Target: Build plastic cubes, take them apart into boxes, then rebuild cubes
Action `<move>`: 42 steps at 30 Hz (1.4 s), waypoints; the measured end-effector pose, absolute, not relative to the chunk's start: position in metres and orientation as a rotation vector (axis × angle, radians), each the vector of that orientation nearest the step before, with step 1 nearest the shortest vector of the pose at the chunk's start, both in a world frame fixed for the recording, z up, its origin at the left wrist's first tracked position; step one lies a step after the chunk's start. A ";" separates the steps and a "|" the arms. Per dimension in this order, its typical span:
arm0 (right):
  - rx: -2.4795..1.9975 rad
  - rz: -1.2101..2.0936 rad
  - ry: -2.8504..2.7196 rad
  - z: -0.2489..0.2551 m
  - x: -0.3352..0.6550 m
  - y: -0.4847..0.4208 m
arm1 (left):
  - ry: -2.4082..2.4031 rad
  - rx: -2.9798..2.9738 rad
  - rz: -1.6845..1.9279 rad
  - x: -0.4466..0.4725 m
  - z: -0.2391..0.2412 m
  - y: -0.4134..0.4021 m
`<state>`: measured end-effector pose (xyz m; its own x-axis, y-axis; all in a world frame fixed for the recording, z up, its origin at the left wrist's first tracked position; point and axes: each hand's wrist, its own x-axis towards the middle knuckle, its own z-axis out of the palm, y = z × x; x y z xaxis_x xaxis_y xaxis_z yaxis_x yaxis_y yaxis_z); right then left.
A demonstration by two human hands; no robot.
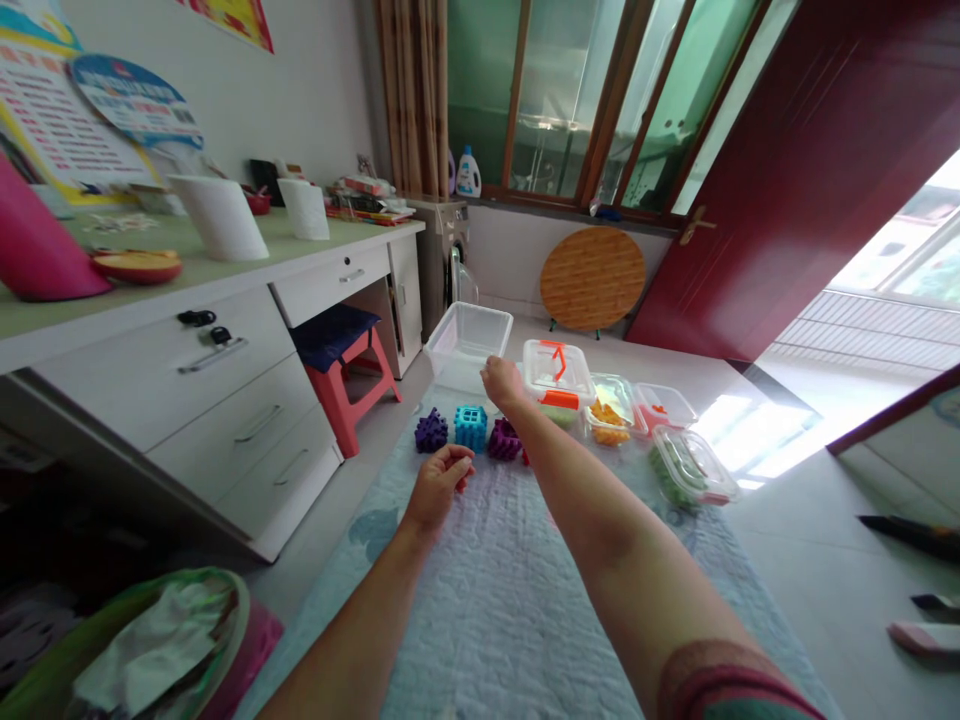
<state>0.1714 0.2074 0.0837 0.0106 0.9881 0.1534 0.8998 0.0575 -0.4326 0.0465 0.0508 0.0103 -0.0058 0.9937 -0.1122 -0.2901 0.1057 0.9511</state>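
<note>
My right hand (501,382) is closed in front of the near right corner of a clear plastic bin (469,340); what its fingers hold, if anything, is hidden. Lower down, my left hand (441,485) hovers over the quilted mat with fingers curled and thumb against them; I cannot make out anything in them. Just beyond it stand a dark purple block cube (431,431), a light blue block cube (470,428) and a magenta-purple block piece (504,439). A bit of red block (526,458) shows beside my right forearm, which partly covers it.
Right of my arm are a lidded box with orange clips (556,372), a box of orange pieces (611,410), a box with red pieces (664,408) and a lidded box of green pieces (691,466). A pink stool (345,390) and white desk stand left.
</note>
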 end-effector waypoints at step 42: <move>-1.331 0.015 -1.669 0.108 0.298 -0.166 | 0.730 1.038 0.866 0.041 0.033 0.016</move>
<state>0.2977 -0.1665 0.1075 0.0620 0.7539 0.6540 0.7420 0.4034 -0.5354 0.0407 0.0163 0.0334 0.4748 0.8736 -0.1069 -0.2532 0.2519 0.9340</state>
